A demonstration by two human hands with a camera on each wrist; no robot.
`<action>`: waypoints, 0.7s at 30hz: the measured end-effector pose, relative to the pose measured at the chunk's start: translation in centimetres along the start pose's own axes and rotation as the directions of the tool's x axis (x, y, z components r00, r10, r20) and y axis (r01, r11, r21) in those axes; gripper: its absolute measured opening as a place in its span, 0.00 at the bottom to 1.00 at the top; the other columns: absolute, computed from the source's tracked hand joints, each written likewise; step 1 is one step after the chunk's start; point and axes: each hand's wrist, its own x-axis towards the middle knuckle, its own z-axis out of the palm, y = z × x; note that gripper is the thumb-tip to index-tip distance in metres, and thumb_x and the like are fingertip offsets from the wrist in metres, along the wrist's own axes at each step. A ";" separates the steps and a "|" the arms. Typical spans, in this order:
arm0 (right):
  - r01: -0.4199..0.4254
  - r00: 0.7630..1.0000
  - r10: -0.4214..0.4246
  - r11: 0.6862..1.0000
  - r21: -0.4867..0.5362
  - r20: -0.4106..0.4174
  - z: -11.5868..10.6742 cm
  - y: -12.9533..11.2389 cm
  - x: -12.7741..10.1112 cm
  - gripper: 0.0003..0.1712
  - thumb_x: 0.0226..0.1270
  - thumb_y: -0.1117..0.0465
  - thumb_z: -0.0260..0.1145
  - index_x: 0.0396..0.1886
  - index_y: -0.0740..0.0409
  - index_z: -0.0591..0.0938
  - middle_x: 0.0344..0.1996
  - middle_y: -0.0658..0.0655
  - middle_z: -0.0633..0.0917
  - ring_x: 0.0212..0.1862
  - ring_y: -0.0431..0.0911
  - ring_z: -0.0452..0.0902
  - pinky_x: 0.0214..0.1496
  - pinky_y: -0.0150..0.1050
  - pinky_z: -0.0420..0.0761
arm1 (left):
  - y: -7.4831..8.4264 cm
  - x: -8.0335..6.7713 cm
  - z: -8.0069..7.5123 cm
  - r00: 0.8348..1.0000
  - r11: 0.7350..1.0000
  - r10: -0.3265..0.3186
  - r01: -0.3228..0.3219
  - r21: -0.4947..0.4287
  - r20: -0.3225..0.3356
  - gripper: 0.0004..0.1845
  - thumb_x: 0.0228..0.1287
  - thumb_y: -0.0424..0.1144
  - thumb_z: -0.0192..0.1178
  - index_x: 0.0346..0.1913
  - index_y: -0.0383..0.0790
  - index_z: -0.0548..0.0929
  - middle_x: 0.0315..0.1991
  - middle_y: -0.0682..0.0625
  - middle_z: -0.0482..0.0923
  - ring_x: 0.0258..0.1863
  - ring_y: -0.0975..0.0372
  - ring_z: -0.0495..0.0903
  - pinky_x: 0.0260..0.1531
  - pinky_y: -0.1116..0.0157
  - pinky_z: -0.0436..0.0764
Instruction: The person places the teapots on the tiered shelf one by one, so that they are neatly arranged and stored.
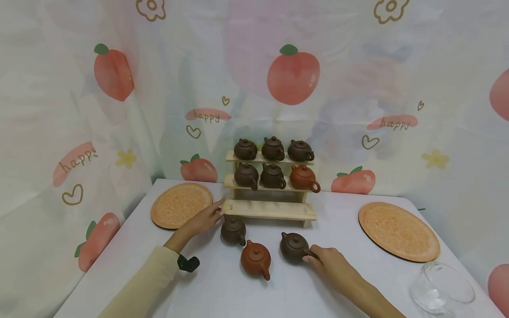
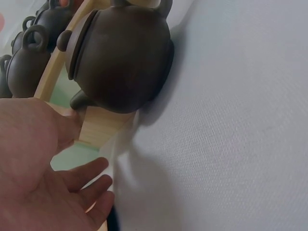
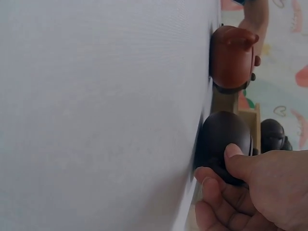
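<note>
My right hand (image 1: 334, 267) pinches the handle of a dark brown teapot (image 1: 294, 247) between thumb and fingers; the teapot is at table height, right of centre. With its fingers extended, my left hand (image 1: 204, 219) touches the left end of the lowest tier of a wooden stepped shelf (image 1: 270, 210). Close beside that hand, another dark teapot (image 1: 233, 230) stands on the table before the shelf; it looms large in the left wrist view. A reddish-brown teapot (image 1: 255, 259) sits between the hands, its handle toward me.
Three dark teapots (image 1: 272, 149) line the top tier. The middle tier bears two dark teapots (image 1: 246, 176) and a reddish one (image 1: 304, 176). Round orange-patterned mats (image 1: 180, 205) lie left and right. A clear glass vessel (image 1: 441, 289) stands at the near right.
</note>
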 end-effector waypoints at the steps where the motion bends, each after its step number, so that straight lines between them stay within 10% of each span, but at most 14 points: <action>1: 0.005 1.000 -0.005 1.000 -0.004 -0.008 -0.1 0.1 0.0 0.14 0.75 0.56 0.69 0.30 0.49 0.75 0.20 0.40 0.69 0.25 0.34 0.65 0.28 0.31 0.68 | 0.0 0.0 0.0 1.000 1.000 -0.002 0.002 0.000 0.000 0.30 0.88 0.37 0.44 0.84 0.32 0.53 0.77 0.29 0.65 0.72 0.39 0.71 0.68 0.42 0.74; 21: -0.012 0.994 0.011 1.000 -0.012 -0.105 -4.1 1.1 2.9 0.10 0.78 0.59 0.67 0.34 0.56 0.80 0.21 0.48 0.81 0.24 0.37 0.69 0.26 0.32 0.69 | -0.1 0.0 -0.2 1.000 1.000 -0.003 0.003 -0.005 0.005 0.30 0.88 0.37 0.45 0.84 0.31 0.53 0.79 0.29 0.62 0.75 0.37 0.67 0.71 0.40 0.70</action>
